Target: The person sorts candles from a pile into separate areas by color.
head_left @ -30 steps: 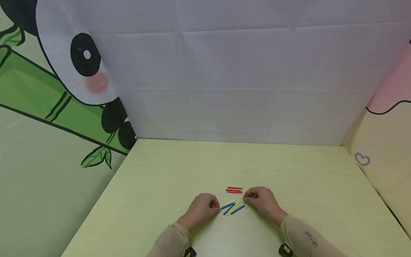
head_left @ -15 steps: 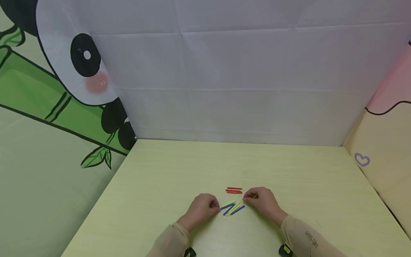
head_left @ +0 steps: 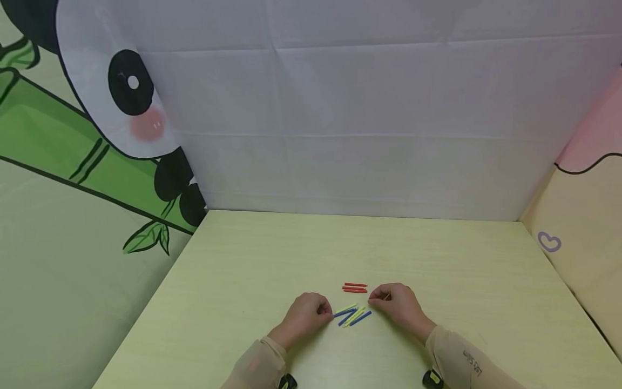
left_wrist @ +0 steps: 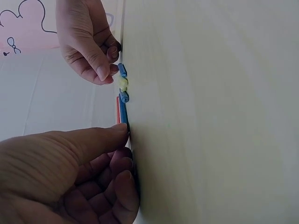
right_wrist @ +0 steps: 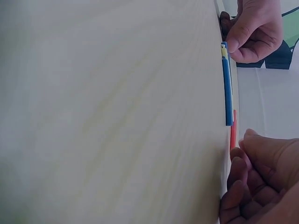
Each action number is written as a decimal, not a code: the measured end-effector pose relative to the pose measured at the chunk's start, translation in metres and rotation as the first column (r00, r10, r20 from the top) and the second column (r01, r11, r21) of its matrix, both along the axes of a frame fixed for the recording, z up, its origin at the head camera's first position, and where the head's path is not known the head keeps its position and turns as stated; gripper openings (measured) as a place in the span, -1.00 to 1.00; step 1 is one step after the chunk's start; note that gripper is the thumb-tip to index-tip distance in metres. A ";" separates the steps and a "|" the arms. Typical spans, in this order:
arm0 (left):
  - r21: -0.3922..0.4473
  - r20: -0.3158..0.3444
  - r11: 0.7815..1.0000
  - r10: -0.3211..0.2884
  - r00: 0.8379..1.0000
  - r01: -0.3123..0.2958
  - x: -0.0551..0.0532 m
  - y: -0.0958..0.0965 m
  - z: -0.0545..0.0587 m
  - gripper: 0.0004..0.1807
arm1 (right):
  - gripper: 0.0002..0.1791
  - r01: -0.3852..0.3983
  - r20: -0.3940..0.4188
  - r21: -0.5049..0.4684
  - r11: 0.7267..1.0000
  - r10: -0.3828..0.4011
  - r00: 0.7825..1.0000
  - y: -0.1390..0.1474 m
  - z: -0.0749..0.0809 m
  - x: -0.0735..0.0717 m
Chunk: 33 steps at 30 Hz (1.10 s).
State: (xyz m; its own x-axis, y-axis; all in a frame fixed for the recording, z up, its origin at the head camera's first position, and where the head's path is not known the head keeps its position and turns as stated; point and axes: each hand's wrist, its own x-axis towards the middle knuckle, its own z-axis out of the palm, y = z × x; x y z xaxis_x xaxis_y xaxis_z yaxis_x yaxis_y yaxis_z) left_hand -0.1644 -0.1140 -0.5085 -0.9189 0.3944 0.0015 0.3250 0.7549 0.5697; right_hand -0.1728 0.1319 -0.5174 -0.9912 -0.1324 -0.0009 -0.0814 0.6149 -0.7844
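Observation:
Several thin blue and yellow sticks lie loosely crossed on the table point(head_left: 418, 254) between the two hands. My left hand point(head_left: 306, 316) pinches the near-left end of a blue stick point(head_left: 344, 313) with thumb and fingers. That stick point(left_wrist: 123, 114) shows at the thumb tip in the left wrist view. Another blue stick point(head_left: 360, 318) lies at the pile's right side, beside yellow sticks point(head_left: 353, 317). Just right of the pile is my right hand point(head_left: 398, 305), fingers loosely curled and thumb near the index finger. Nothing shows between its fingertips point(right_wrist: 250, 134).
Three red sticks point(head_left: 355, 288) lie side by side beyond the pile, left of the right hand's fingertips. A white fabric backdrop point(head_left: 340, 135) stands at the table's far edge. Printed cloth panels point(head_left: 73, 259) flank the table left and right.

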 end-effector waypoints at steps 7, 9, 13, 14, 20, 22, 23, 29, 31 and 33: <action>-0.014 -0.010 1.000 -0.008 1.000 0.008 0.000 0.000 -0.002 -0.85 | -0.91 0.004 0.008 0.003 1.000 -0.004 1.000 0.000 0.000 0.000; -0.017 -0.008 1.000 -0.009 1.000 0.009 0.000 -0.001 -0.002 -0.85 | -0.91 0.005 0.012 0.003 1.000 -0.005 1.000 0.000 0.001 0.000; -0.026 -0.009 1.000 -0.013 1.000 0.013 -0.001 0.000 -0.002 -0.84 | -0.92 0.006 0.016 0.004 1.000 -0.006 1.000 0.000 0.001 0.000; -0.030 -0.009 0.999 -0.016 1.000 0.016 -0.001 0.000 -0.002 -0.84 | -0.92 0.006 0.016 0.005 1.000 -0.006 1.000 0.000 0.001 0.000; -0.053 -0.017 0.998 -0.042 0.999 0.041 -0.001 0.000 -0.001 -0.85 | -0.92 0.001 0.009 0.004 1.000 -0.001 1.000 0.000 0.000 0.000; -0.057 -0.020 0.997 -0.049 0.999 0.048 -0.001 -0.001 -0.002 -0.85 | -0.91 0.001 0.008 0.001 1.000 -0.001 1.000 0.000 0.000 0.000; -0.057 -0.023 0.997 -0.053 0.998 0.051 -0.001 -0.001 -0.001 -0.86 | -0.91 0.000 0.007 0.000 1.000 0.000 1.000 0.000 0.000 0.000; -0.043 -0.022 0.998 -0.050 0.999 0.049 -0.002 -0.002 -0.001 -0.88 | -0.93 0.001 0.011 0.003 1.000 -0.001 1.000 0.000 0.000 0.000; -0.032 -0.017 0.998 -0.046 0.999 0.046 -0.002 -0.002 -0.001 -0.88 | -0.93 0.000 0.012 0.006 1.000 0.000 1.000 0.000 0.000 0.000; -0.024 -0.016 0.999 -0.044 0.999 0.044 -0.002 -0.003 -0.002 -0.88 | -0.93 0.000 0.013 0.007 1.000 0.000 1.000 0.000 0.000 0.000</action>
